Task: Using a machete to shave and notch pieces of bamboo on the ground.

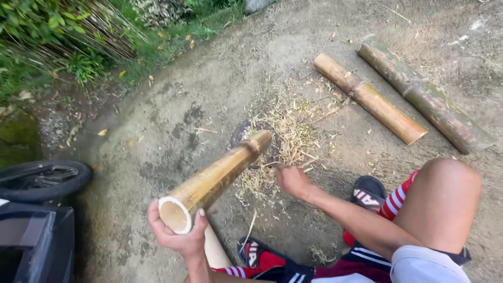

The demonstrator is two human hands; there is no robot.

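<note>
My left hand (178, 233) grips the near, cut end of a yellow-brown bamboo section (217, 178). The bamboo slants away from me, and its far end rests on a dark flat block (273, 152) on the concrete ground. My right hand (292, 181) is low beside the block, among pale bamboo shavings (291, 128); its fingers are curled, and I cannot tell whether it holds anything. My bent legs, in red striped shorts, and black sandals sit at the bottom right.
Two more bamboo sections lie on the concrete at the upper right, one yellowish (369, 98) and one greener (424, 97). A tyre (44, 181) and a dark box (34, 243) sit at the left. Grass and plants (78, 42) border the upper left.
</note>
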